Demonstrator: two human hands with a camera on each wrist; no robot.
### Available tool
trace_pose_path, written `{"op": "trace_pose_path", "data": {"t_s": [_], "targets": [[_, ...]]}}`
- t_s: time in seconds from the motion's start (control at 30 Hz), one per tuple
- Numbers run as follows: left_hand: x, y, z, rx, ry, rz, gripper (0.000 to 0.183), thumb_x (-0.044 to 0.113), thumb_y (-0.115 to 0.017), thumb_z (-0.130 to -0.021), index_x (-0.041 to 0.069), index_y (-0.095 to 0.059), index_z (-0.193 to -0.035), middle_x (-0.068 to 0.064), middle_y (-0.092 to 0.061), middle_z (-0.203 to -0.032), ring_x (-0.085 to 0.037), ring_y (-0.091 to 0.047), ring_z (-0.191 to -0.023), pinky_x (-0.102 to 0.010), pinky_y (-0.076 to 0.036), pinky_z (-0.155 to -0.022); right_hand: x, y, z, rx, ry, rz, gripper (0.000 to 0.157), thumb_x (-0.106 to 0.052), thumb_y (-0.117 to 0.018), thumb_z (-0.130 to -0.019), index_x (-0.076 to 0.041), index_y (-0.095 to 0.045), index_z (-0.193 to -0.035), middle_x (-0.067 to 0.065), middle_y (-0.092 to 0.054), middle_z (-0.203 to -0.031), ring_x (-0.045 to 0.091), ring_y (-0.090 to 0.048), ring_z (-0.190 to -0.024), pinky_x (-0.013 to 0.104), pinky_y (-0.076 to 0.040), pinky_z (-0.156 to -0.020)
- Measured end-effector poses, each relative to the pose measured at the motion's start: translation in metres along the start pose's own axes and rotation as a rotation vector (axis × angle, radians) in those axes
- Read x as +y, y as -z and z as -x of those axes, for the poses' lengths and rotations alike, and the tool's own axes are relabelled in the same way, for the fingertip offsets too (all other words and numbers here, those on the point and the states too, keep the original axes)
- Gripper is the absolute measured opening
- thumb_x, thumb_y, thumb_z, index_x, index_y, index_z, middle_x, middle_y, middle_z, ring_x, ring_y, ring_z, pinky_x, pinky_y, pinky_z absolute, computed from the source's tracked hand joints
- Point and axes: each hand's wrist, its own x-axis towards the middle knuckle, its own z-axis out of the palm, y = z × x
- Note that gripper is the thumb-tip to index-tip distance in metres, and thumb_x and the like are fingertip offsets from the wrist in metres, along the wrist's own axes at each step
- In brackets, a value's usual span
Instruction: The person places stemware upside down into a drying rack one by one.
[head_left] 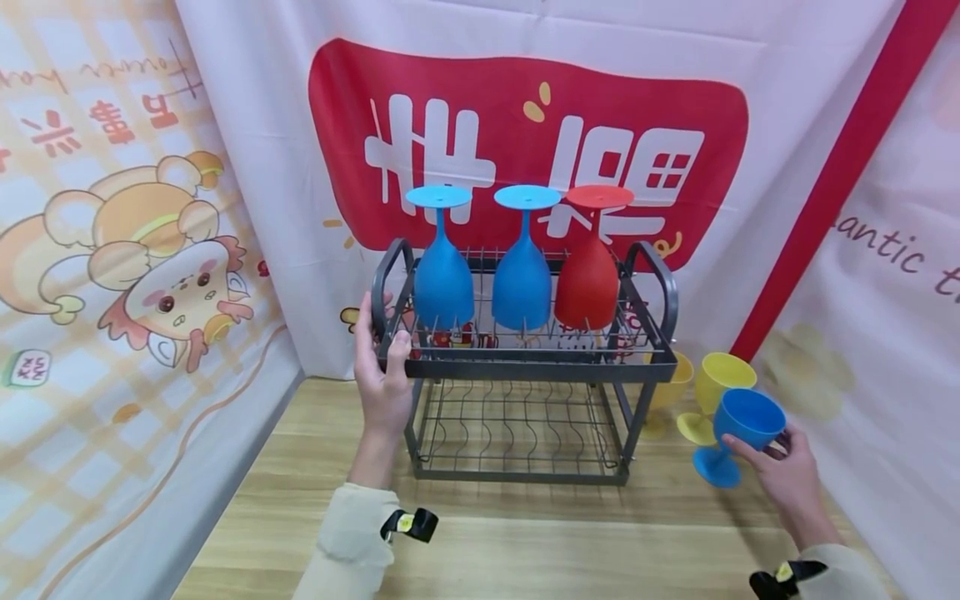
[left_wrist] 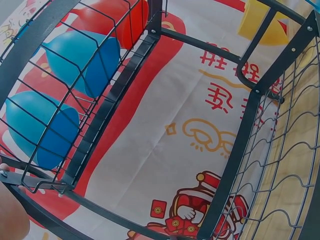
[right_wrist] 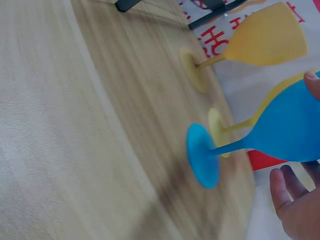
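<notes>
My left hand (head_left: 386, 383) grips the left end of a dark two-tier dish rack (head_left: 540, 369), thumb in front and fingers behind the frame. On the top tier, two blue goblets (head_left: 444, 283) (head_left: 522, 283) and a red goblet (head_left: 587, 283) stand upside down in a row. To the right of the rack, my right hand (head_left: 791, 475) holds another blue goblet (head_left: 750, 417) upright by its bowl, between thumb and fingers. Whether its foot touches the table is hard to tell. In the right wrist view, the thumb and fingers lie on opposite sides of that goblet's bowl (right_wrist: 290, 125).
Two yellow goblets (head_left: 726, 375) (head_left: 678, 379) stand upright behind the held one, one partly hidden by the rack. The rack's lower tier (head_left: 517, 425) has wavy wires and bears nothing. Printed cloth (head_left: 255, 150) hangs around the wooden table (head_left: 525, 542).
</notes>
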Motion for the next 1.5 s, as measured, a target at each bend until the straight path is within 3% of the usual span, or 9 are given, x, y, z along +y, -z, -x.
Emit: {"op": "trace_pose_path", "data": {"t_s": [0.23,0.63,0.87,1.07,1.23,1.27,1.37,1.47,1.5], "targets": [[-0.001,0.000,0.001,-0.004,0.013,0.003,0.061,0.015,-0.051,-0.109,0.026,-0.033,-0.166,0.009,-0.049,-0.162,-0.031,-0.049,-0.151,-0.030,-0.055,-0.111,0.009,-0.006,-0.006,0.010,-0.023,-0.013,0.120,-0.060,-0.073,-0.093,-0.009,0.003,-0.171,0.029,-0.010,-0.176,0.059,-0.024,-0.155,0.075,-0.031,-0.121],[-0.003,0.001,0.002,-0.004,0.001,0.016,0.061,0.015,-0.051,-0.109,0.024,-0.033,-0.166,0.006,-0.049,-0.162,-0.035,-0.050,-0.150,-0.022,-0.055,-0.107,0.015,-0.014,-0.007,0.011,-0.010,-0.073,0.120,-0.056,-0.075,-0.094,-0.010,0.007,-0.169,0.028,-0.008,-0.177,0.054,-0.022,-0.158,0.074,-0.029,-0.124],[-0.003,-0.001,0.002,-0.016,0.001,0.009,0.062,0.015,-0.050,-0.109,0.025,-0.032,-0.167,0.008,-0.049,-0.162,-0.037,-0.051,-0.149,-0.030,-0.056,-0.110,0.009,-0.010,0.007,0.030,0.027,-0.019,0.116,-0.056,-0.073,-0.095,-0.009,0.003,-0.169,0.028,-0.011,-0.176,0.055,-0.021,-0.158,0.076,-0.027,-0.123],[-0.002,-0.001,0.002,-0.014,-0.006,0.019,0.061,0.015,-0.050,-0.109,0.023,-0.032,-0.167,0.006,-0.049,-0.162,-0.036,-0.052,-0.149,-0.025,-0.055,-0.109,0.002,-0.005,0.024,0.031,0.085,0.037,0.111,-0.054,-0.074,-0.096,-0.009,-0.004,-0.170,0.028,-0.018,-0.174,0.054,-0.025,-0.154,0.076,-0.028,-0.122],[-0.001,0.001,0.000,-0.008,-0.007,0.022,0.062,0.014,-0.050,-0.108,0.022,-0.032,-0.167,0.005,-0.049,-0.162,-0.036,-0.052,-0.149,-0.031,-0.055,-0.111,-0.007,-0.008,0.039,0.010,0.134,0.038,0.106,-0.050,-0.075,-0.096,-0.014,-0.008,-0.171,0.028,-0.021,-0.173,0.055,-0.027,-0.153,0.077,-0.030,-0.121],[-0.001,0.001,0.000,-0.007,-0.007,0.017,0.062,0.014,-0.050,-0.108,0.023,-0.032,-0.167,0.006,-0.049,-0.162,-0.036,-0.052,-0.149,-0.032,-0.055,-0.111,-0.008,-0.009,0.042,0.008,0.151,0.052,0.105,-0.049,-0.075,-0.096,-0.015,-0.010,-0.171,0.027,-0.024,-0.172,0.053,-0.030,-0.152,0.074,-0.034,-0.121],[0.000,0.001,-0.001,-0.006,-0.010,0.011,0.062,0.015,-0.051,-0.108,0.022,-0.032,-0.167,0.006,-0.049,-0.162,-0.036,-0.052,-0.149,-0.032,-0.055,-0.111,-0.013,-0.012,0.051,0.003,0.231,0.111,0.099,-0.042,-0.078,-0.096,-0.013,-0.019,-0.169,0.027,-0.036,-0.165,0.046,-0.043,-0.141,0.040,-0.055,-0.112],[0.000,0.001,-0.001,-0.007,-0.008,0.008,0.062,0.016,-0.052,-0.108,0.023,-0.032,-0.167,0.006,-0.049,-0.162,-0.036,-0.052,-0.149,-0.026,-0.056,-0.109,-0.018,-0.017,0.059,-0.020,0.302,0.172,0.095,-0.038,-0.081,-0.095,-0.006,-0.025,-0.165,0.027,-0.045,-0.157,0.044,-0.051,-0.130,0.020,-0.051,-0.086],[-0.001,0.001,-0.001,-0.007,-0.010,0.010,0.062,0.016,-0.052,-0.108,0.022,-0.032,-0.167,0.006,-0.049,-0.162,-0.037,-0.051,-0.149,-0.025,-0.056,-0.108,-0.019,-0.019,0.062,-0.034,0.320,0.177,0.095,-0.037,-0.082,-0.094,-0.005,-0.026,-0.164,0.028,-0.045,-0.156,0.047,-0.052,-0.129,0.023,-0.052,-0.084]]}}
